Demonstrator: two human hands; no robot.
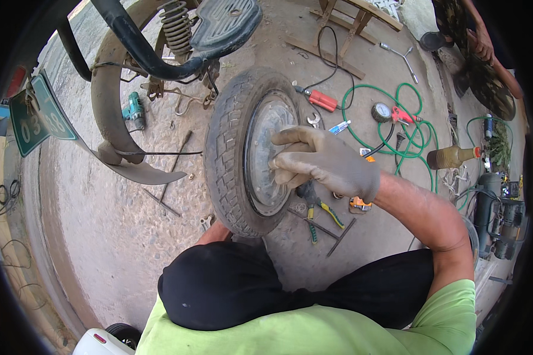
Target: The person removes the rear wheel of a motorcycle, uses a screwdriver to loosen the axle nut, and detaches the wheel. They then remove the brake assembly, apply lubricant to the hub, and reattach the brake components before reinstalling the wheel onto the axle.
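Note:
A wheel (226, 148) with a dusty, knobbly tyre stands upright in front of my knees. Its grey metal hub cover (272, 155) faces right. My right hand (323, 160), in a grey work glove, is at the hub with its fingers curled and drawn together. Whatever they may pinch is too small to make out. My left forearm (215, 233) reaches behind the bottom of the tyre, which hides the fingers of that hand. Close by on the right lie pliers (321, 220) with green and yellow handles and a T-handled wrench (336, 238).
A motorbike's rear mudguard (109, 89) and footboard (226, 26) overhang the left. On the ground lie a teal drill (134, 111), a red power tool (323, 99), a green hose (370, 89) with a gauge (381, 111), and a brown bottle (450, 157). Another person's hand (484, 47) shows at far right.

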